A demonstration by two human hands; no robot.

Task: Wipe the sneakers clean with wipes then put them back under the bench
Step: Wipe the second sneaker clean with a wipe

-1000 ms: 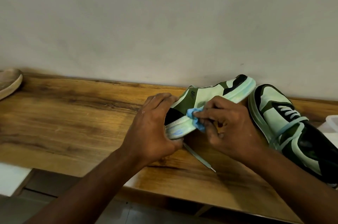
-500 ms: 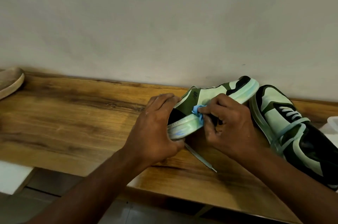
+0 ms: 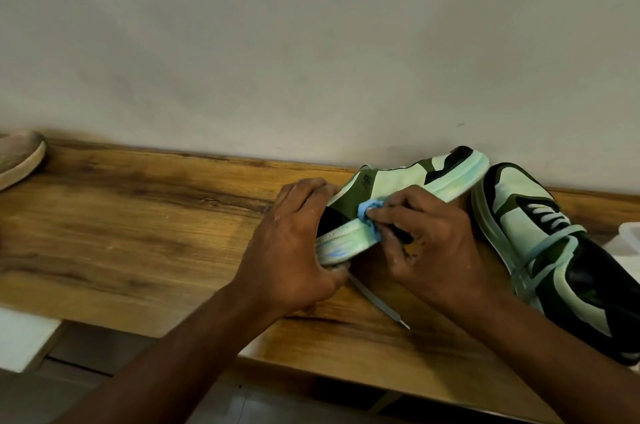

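The left hand [image 3: 294, 250] hides the heel of the held sneaker [image 3: 398, 195]. The right hand's [image 3: 433, 250] fingers [image 3: 388, 212] cover most of the blue wipe [image 3: 369, 210]. At left the frame edge cuts a tan shoe [image 3: 17, 157]; at right it cuts a white container [image 3: 630, 236] and the second sneaker [image 3: 554, 250].
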